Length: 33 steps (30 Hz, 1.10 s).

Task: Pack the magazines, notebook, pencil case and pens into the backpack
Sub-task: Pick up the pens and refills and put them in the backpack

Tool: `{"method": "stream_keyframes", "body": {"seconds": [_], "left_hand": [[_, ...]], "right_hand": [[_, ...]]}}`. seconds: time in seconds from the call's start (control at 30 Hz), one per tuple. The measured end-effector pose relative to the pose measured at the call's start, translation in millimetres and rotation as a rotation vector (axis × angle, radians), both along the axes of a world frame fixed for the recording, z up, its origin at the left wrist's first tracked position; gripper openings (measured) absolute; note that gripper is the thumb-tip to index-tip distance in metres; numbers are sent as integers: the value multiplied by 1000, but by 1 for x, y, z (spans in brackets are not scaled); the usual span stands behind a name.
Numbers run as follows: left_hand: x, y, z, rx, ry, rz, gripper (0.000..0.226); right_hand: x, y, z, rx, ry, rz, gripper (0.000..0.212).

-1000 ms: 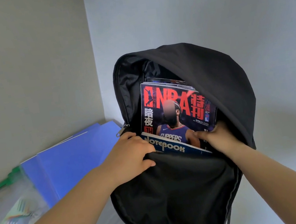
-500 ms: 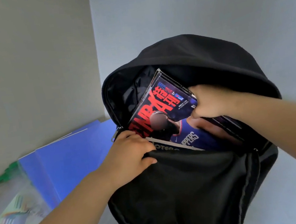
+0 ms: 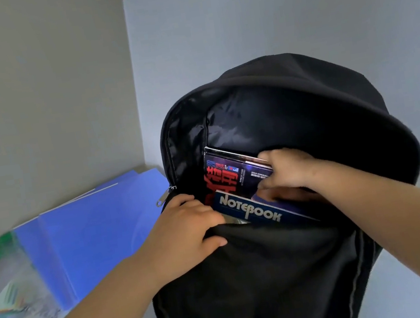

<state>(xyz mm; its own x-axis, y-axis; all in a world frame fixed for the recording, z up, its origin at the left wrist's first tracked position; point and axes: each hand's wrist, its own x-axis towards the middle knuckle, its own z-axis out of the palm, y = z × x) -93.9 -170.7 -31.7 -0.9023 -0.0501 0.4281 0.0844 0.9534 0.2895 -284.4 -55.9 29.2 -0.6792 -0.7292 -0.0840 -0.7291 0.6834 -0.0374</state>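
A black backpack (image 3: 263, 274) stands open in front of me, its mouth wide. Inside, dark magazines (image 3: 229, 173) with red lettering sit turned on their side, deep in the main compartment. A blue book marked NOTEBOOK (image 3: 250, 211) lies in front of them, its top edge showing. My left hand (image 3: 184, 231) grips the front lip of the opening and holds it down. My right hand (image 3: 287, 168) reaches into the bag and pinches the top edge of the magazines. No pencil case or pens are visible.
Blue folders (image 3: 91, 230) lie on the surface to the left of the bag, beside a clear plastic sleeve (image 3: 9, 308) with a green edge. Grey walls meet in a corner directly behind the bag. The zipper pull (image 3: 164, 197) hangs at the opening's left side.
My right hand has turned the magazines sideways and pushed them lower into the bag. The notebook's title now shows in front. My left hand has kept its hold on the lip.
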Motion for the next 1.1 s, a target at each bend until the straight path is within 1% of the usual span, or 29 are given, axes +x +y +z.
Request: {"method": "stream_keyframes", "body": {"seconds": [0.07,0.2,0.3,0.43,0.5,0.53,0.6,0.63,0.73,0.83,0.9,0.97,1.0,1.07,1.1], "left_hand": [[-2,0,2,20,16,9,30],[-8,-3,6,38,11,49,28],[-10,-4,6,64,39,64,22],[-13,-5,7,50,45,76,21],[-14,-4,7,58,34,80,20],[-14,-4,6,66,35,82,20],[-11,-4,5,96,54,86,22],[-9,-4,4,115,65,86,24],[-5,-8,3,178,86,99,28],[-4,-11,5,319,187,164,24],[-7,-14,4,437,261,297,24],[-13,-20,3,620,305,446,30],[-18,-24,3,730,266,510,37],[-28,-34,2,937,68,585,48],[-33,-41,1,1037,-37,589,47]], "right_hand": [[-3,7,-8,-64,-110,-28,31],[-10,8,-13,-87,-108,-11,27],[-15,10,-12,-160,-180,23,29],[-17,11,-10,-274,-287,35,27],[-16,6,-12,-222,-238,9,23],[-14,3,-13,-165,-162,-11,28],[-12,-2,-18,-55,-5,-45,53],[-11,-3,-20,-32,39,-49,60],[-8,-2,-22,-9,150,14,65],[-5,3,-22,-41,144,63,76],[-1,7,-20,-72,107,69,77],[2,12,-17,-95,86,73,76],[3,15,-16,-108,78,75,75],[7,22,-15,-127,73,78,72],[8,27,-15,-124,83,79,71]]}}
